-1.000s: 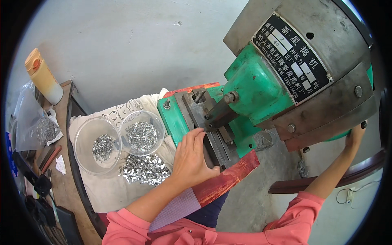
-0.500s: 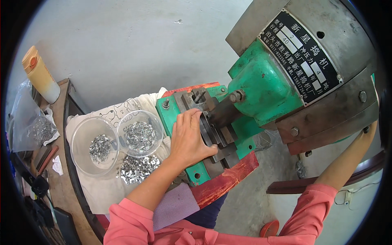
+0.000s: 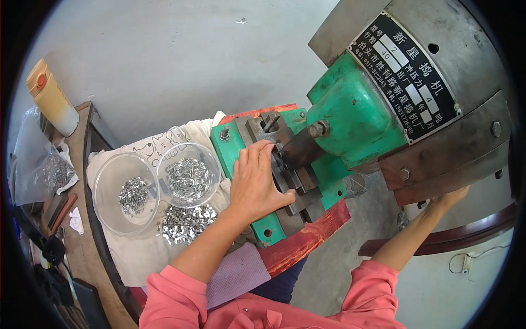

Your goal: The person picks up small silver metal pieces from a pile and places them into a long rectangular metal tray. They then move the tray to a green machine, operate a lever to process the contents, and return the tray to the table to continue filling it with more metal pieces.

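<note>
The dark metal block (image 3: 284, 178) sits on the bed of the press (image 3: 350, 115), below its dark ram (image 3: 300, 149); whether the ram touches it cannot be told from this angle. The left hand (image 3: 255, 181) lies over the side of the block away from the press head, thumb and fingers spread wide, fingertips at the far end and thumb toward the near end. Whether a small piece is under the fingertips is hidden. The right hand (image 3: 452, 197) reaches up beneath the press head, partly covered by it, so its grip cannot be told.

Left of the press, on a pale cloth (image 3: 134, 263), are three lots of small silvery metal: slender pieces (image 3: 189, 178) in the nearer clear tub (image 3: 192, 150), small bits (image 3: 134, 196) in the farther clear tub (image 3: 112, 181), and a loose heap of flat pieces (image 3: 189, 223) in front of both. The work looks partway along, since metal lies in all three lots; which is finished and which remains cannot be told.

A red board (image 3: 307, 238) runs under the near edge of the press. Farthest left of the press, a wooden table (image 3: 82, 164) carries a yellow-and-white bottle (image 3: 53, 98) and a clear bag (image 3: 33, 159).
</note>
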The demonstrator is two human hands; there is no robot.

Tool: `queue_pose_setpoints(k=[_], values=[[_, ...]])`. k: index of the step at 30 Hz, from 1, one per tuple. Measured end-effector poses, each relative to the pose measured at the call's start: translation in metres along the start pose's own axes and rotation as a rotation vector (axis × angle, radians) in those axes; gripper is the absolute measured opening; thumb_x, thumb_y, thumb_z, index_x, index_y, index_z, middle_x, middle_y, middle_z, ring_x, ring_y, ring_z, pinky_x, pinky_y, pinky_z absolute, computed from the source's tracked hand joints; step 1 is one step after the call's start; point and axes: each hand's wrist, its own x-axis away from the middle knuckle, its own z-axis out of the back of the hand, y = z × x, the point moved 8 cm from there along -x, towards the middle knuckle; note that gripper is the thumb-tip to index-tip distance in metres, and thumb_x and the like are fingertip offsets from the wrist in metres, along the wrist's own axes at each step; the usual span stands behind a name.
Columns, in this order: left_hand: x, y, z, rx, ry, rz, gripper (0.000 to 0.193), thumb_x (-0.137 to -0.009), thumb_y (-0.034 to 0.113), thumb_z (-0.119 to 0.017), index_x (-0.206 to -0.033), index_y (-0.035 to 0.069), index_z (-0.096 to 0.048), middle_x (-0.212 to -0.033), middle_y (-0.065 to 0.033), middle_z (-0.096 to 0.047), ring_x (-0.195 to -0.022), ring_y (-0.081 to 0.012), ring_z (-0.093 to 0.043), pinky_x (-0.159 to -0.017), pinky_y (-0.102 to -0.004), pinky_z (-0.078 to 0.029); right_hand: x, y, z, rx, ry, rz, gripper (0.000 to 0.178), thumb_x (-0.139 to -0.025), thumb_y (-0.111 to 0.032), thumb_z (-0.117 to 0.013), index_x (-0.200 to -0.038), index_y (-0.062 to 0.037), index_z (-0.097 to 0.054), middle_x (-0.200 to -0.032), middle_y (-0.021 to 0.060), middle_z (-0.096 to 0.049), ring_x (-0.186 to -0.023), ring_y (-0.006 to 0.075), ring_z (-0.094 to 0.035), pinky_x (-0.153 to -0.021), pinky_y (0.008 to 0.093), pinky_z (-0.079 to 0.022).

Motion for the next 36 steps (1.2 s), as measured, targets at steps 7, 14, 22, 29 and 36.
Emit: queue_pose_setpoints(k=[7, 14, 22, 29, 36], values=[[0.001, -0.001, -0.002, 0.006, -0.003, -0.001, 0.096, -0.057, 0.028, -0.087, -0.136, -0.003, -0.042, -0.137, -0.0170, -0.045, -0.123, -0.0382, -0.045, -0.105, -0.0459, -0.040, -0.059, -0.011, 0.009, 0.139, -0.255, 0.025, 0.031, -0.102, -0.022, -0.057, -0.124, -0.0002, -0.057, -0.107, 0.0068, -0.064, -0.091, 0.0183, -0.065, -0.079, 0.0310, -0.055], [-0.001, 0.000, 0.001, 0.003, 0.004, -0.001, 0.094, -0.056, 0.028, -0.086, -0.134, -0.004, -0.044, -0.136, -0.0166, -0.046, -0.122, -0.0376, -0.046, -0.105, -0.0462, -0.041, -0.148, -0.035, -0.017, 0.206, -0.434, -0.249, 0.034, -0.102, -0.022, -0.058, -0.127, 0.0013, -0.058, -0.114, 0.0075, -0.065, -0.096, 0.0181, -0.065, -0.083, 0.0321, -0.054], [-0.004, 0.001, -0.001, 0.029, 0.025, -0.015, 0.091, -0.055, 0.026, -0.086, -0.131, -0.004, -0.046, -0.135, -0.0169, -0.047, -0.120, -0.0374, -0.047, -0.104, -0.0452, -0.042, -0.139, -0.075, -0.047, 0.255, -0.534, -0.120, 0.038, -0.103, -0.023, -0.055, -0.131, 0.0028, -0.058, -0.120, 0.0092, -0.065, -0.102, 0.0182, -0.064, -0.088, 0.0332, -0.053], [-0.003, 0.003, -0.002, 0.003, 0.001, -0.004, 0.093, -0.056, 0.027, -0.087, -0.133, -0.004, -0.044, -0.136, -0.0171, -0.046, -0.120, -0.0376, -0.046, -0.105, -0.0455, -0.041, 0.008, -0.038, -0.023, 0.090, 0.077, 0.085, 0.036, -0.104, -0.025, -0.055, -0.128, 0.0010, -0.059, -0.122, 0.0100, -0.063, -0.104, 0.0204, -0.065, -0.090, 0.0353, -0.053], [-0.008, 0.002, -0.001, -0.030, -0.035, 0.027, 0.093, -0.053, 0.028, -0.087, -0.130, -0.003, -0.045, -0.133, -0.0180, -0.045, -0.120, -0.0371, -0.044, -0.103, -0.0456, -0.038, -0.008, -0.005, -0.011, -0.028, -0.091, -0.047, 0.039, -0.107, -0.028, -0.049, -0.135, 0.0002, -0.051, -0.121, 0.0106, -0.063, -0.106, 0.0215, -0.065, -0.090, 0.0376, -0.054]])
